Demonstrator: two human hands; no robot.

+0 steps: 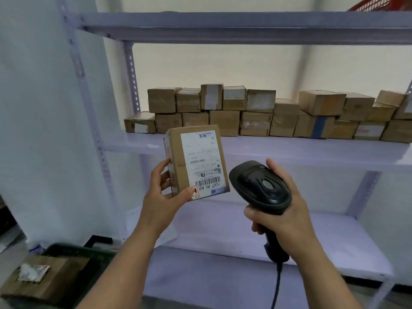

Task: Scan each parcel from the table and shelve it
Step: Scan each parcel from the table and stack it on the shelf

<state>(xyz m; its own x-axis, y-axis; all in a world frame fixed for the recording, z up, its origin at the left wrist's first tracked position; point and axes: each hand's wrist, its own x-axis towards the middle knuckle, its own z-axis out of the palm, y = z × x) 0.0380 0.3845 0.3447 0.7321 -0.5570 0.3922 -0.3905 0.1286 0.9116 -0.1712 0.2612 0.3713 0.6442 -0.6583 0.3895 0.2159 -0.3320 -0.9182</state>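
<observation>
On the white label (201, 162) of the parcel (176, 152) I read "530", "D5" and "A3", upside down, just below its barcode (207, 181). The label's smaller print is too fine for me.

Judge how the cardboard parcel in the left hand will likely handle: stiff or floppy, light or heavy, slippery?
Probably stiff: the parcel is a cardboard box keeping square edges. Likely light for its size: the left hand alone holds it up by its lower end. Its smooth label might slip under the thumb.
</observation>
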